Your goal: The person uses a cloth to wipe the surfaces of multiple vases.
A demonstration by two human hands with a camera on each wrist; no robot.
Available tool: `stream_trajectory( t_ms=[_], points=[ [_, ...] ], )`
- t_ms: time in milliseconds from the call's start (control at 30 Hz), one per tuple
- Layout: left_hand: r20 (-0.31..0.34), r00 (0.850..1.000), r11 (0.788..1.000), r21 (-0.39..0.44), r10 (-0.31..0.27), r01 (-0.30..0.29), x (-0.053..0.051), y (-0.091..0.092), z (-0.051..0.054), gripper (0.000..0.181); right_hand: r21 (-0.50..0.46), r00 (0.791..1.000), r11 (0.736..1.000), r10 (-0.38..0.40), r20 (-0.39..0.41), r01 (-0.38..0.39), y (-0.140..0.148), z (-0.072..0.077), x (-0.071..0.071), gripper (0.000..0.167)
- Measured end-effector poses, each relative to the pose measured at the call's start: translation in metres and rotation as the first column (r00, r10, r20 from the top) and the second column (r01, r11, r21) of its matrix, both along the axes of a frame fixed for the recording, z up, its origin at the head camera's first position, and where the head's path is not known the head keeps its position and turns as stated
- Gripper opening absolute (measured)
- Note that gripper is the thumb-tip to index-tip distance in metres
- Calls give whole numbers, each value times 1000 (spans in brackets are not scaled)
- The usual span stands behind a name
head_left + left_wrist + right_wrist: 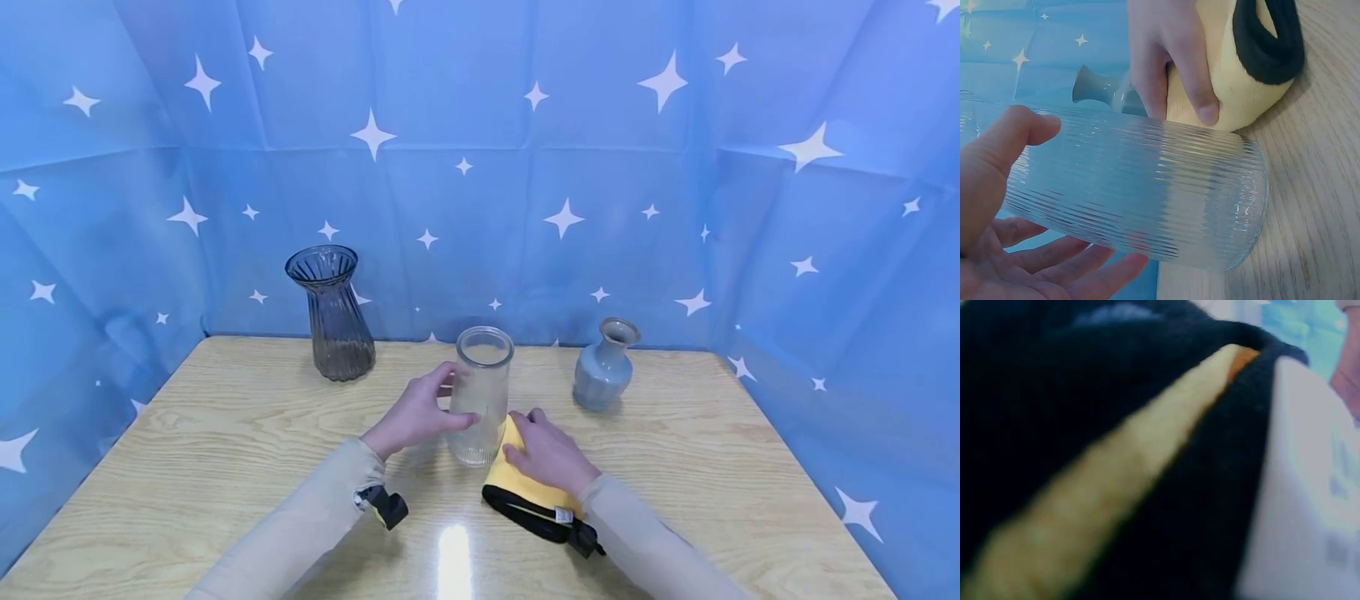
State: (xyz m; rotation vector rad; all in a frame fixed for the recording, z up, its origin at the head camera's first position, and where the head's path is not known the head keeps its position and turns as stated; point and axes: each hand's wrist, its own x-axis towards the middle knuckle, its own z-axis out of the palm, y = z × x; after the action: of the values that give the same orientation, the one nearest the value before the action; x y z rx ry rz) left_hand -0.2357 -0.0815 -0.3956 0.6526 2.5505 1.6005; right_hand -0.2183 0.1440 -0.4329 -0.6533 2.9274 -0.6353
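Observation:
A clear ribbed glass vase (480, 408) stands upright on the table. My left hand (423, 412) curves round its left side, thumb and fingers at the glass (1129, 181). A folded yellow cloth with black edging (525, 483) is gripped in my right hand (551, 454), and touches or nearly touches the vase's lower right side. In the left wrist view the right hand's fingers (1191, 69) lie over the yellow cloth (1247, 103) beside the glass. Black edging (1210, 462) and a white tag (1304, 487) of the cloth fill the right wrist view, hiding that hand.
A dark ribbed glass vase (337, 329) stands at the back left of the wooden table (225, 433). A small blue-grey vase (603, 371) stands at the back right. A blue curtain with white stars (465, 208) hangs behind and on both sides.

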Motion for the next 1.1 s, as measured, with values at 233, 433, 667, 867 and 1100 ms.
stream_trajectory(
  t_ms=[233, 433, 667, 867, 1100],
  points=[
    [60, 997, 998, 48, -41, 39, -3, -3, -2, 57, -116, 998, 993, -19, 57, 25, 3, 0, -6, 50],
    [149, 981, 986, 130, -121, 102, -8, -6, -6, 64, -319, 997, 945, -54, 50, 67, 8, 19, -6, 50],
    [222, 972, 989, 135, -82, 53, -2, 2, -3, 72, -364, 996, 932, -31, -84, -2, 9, 65, -8, 45],
    [136, 989, 999, -2, 52, -52, 6, 9, 2, 71, -406, 989, 913, -20, -146, -41, 10, 92, -7, 45],
    [-16, 989, 989, -4, 149, -149, 15, 17, 10, 74, -406, 982, 913, -47, -185, -32, 7, 105, -3, 40]
  ],
)
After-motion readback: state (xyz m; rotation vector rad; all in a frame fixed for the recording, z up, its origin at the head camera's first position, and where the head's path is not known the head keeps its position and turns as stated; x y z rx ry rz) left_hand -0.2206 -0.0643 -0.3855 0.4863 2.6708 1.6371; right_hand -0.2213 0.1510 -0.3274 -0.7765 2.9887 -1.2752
